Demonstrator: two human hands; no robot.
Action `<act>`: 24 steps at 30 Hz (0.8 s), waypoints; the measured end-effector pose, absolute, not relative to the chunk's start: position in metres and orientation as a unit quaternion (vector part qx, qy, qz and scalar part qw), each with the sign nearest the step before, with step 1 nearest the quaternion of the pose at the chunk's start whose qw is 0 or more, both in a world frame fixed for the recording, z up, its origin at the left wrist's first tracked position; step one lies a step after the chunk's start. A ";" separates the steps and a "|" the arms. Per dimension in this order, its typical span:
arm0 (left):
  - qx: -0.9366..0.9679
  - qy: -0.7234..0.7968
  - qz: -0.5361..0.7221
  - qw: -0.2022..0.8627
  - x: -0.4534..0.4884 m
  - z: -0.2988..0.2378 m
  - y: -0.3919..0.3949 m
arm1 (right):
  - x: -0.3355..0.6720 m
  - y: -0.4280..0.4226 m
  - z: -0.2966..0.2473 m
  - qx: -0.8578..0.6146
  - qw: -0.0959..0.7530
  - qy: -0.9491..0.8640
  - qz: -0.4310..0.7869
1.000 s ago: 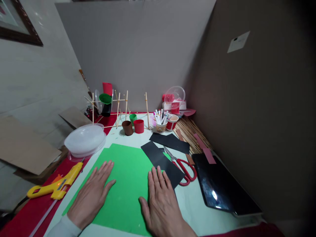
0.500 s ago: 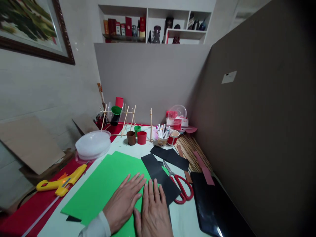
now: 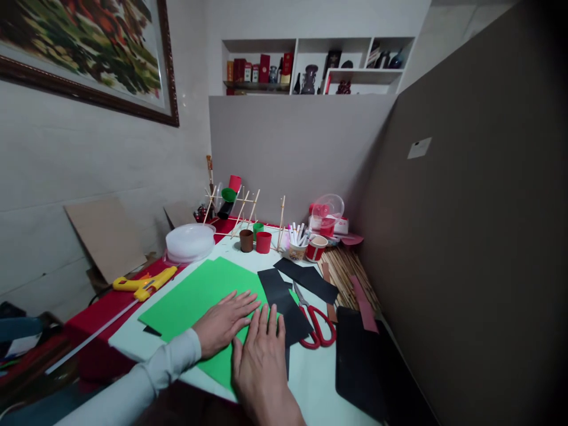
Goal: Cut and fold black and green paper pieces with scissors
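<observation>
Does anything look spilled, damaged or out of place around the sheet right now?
Nothing looks spilled or damaged. Mildly odd: a dark corner sticks out from under the green sheet at its left, and the pink strip lies askew, its near end over the flat black object. The black strips lie at uneven angles.

Looks like a home craft corner. Framed painting [image 3: 106, 53] on the wall [image 3: 89, 160], ornaments [image 3: 309, 80] on a shelf [image 3: 296, 65]. Table [image 3: 310, 378] carries glue gun [image 3: 155, 281], scissors [image 3: 314, 322], markers [image 3: 297, 235], green sheet [image 3: 195, 296]
</observation>
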State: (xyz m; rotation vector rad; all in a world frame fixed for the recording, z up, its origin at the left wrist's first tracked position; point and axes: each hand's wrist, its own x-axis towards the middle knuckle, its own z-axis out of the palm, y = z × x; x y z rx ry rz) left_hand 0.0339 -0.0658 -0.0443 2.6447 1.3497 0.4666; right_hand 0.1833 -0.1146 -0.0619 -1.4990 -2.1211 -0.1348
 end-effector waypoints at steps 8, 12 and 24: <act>0.879 0.450 0.140 0.071 0.032 -0.047 -0.061 | 0.184 -0.121 -0.049 -0.561 0.233 -0.794 -0.018; 0.880 0.452 0.125 0.079 0.032 -0.049 -0.059 | 0.185 -0.123 -0.043 -0.571 0.192 -0.798 0.011; 0.876 0.461 0.120 0.073 0.025 -0.047 -0.060 | 0.180 -0.119 -0.038 -0.572 0.152 -0.805 0.034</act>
